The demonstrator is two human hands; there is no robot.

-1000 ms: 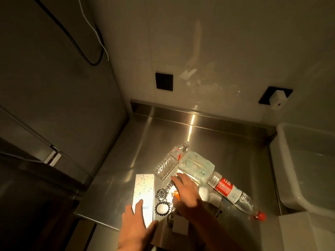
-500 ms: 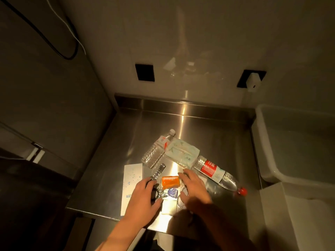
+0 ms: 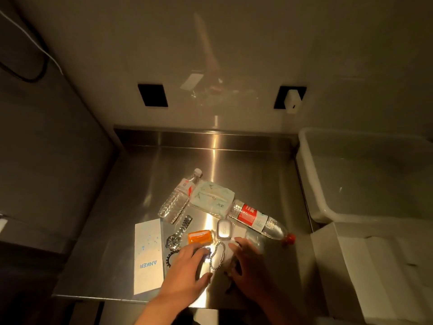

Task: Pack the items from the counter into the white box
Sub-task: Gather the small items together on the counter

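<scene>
Small items lie in a cluster on the steel counter: an orange pill bottle, a white earbud case, a silver watch, a bead chain, a black beaded bracelet and a small blue item. My left hand reaches over the bracelet, its straight fingertips touching the blue item. My right hand lies with spread fingers on a white flat piece beside the chain. An open white cardboard box stands at the lower right.
Two clear water bottles lie on their sides around a pale green tissue pack. A white Anker carton lies flat at the left. A white plastic tub stands at the right, against the counter's edge.
My left hand has left the Anker carton and moved right onto the small items. My right hand has drawn back from the orange bottle, uncovering it and the earbud case.
</scene>
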